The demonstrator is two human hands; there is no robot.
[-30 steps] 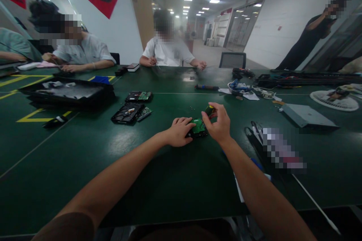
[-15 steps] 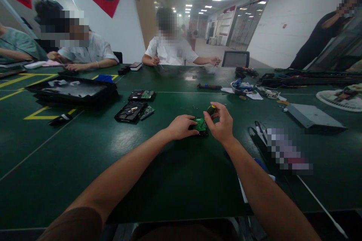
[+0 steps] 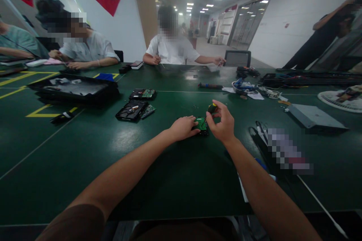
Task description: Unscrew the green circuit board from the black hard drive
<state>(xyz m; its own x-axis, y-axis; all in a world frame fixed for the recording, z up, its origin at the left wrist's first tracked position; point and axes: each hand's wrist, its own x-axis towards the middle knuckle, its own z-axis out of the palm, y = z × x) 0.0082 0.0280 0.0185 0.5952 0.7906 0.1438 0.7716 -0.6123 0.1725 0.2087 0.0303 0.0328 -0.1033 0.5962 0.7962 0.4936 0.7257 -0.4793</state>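
Note:
A hard drive (image 3: pixel 201 123) with a green circuit board on top lies flat on the dark green table. My left hand (image 3: pixel 185 127) grips it from the left, with thumb and fingers at its edge. In my right hand (image 3: pixel 222 120) is a screwdriver (image 3: pixel 212 108) with a green-yellow handle, pinched between thumb and fingers. It tilts, its shaft reaching down to the board; whether the tip sits in a screw is too small to tell. Several tiny screws (image 3: pixel 195 106) lie just beyond the drive.
To the left are another hard drive (image 3: pixel 143 93), a black drive casing (image 3: pixel 131 110) and a loose circuit board (image 3: pixel 148 111). Farther left stands a black tray (image 3: pixel 73 86). A grey metal box (image 3: pixel 316 116) lies on the right. Co-workers sit across the table.
Both hands stay at the hard drive, with the screwdriver still on the board. The whole view has shifted slightly; at the far right, a standing person's arms have moved.

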